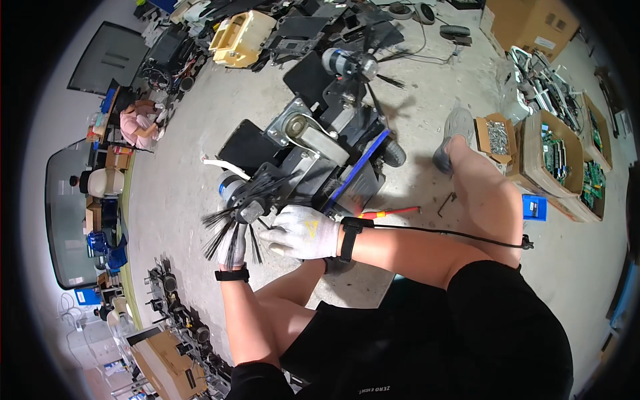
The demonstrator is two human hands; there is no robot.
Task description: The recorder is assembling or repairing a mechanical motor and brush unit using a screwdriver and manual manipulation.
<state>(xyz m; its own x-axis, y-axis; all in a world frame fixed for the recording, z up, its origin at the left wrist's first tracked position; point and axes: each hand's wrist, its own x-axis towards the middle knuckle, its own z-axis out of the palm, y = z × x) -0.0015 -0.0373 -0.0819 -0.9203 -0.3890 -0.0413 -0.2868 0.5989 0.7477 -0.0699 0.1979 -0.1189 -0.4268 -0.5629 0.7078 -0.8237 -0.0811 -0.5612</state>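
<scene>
A partly stripped wheeled machine [310, 143] with black panels and a blue strip stands on the floor before me. At its near left corner, a side brush [250, 212] with black bristles sits below a silver motor [231, 188]. My left hand [231, 248], in a pale glove, is at the brush from below; bristles hide its fingers. My right hand [305, 233], gloved too, is closed beside the brush hub, fingertips toward it. Whatever it pinches is too small to make out. Another motor with a brush [363, 67] is at the machine's far end.
A red-and-yellow screwdriver [390, 213] and a hex key [447, 204] lie right of the machine. Boxes of circuit boards [553, 150] and a carton of small metal parts [498, 137] stand farther right. Dismantled parts [307, 33] pile up behind. A person [138, 120] sits far left.
</scene>
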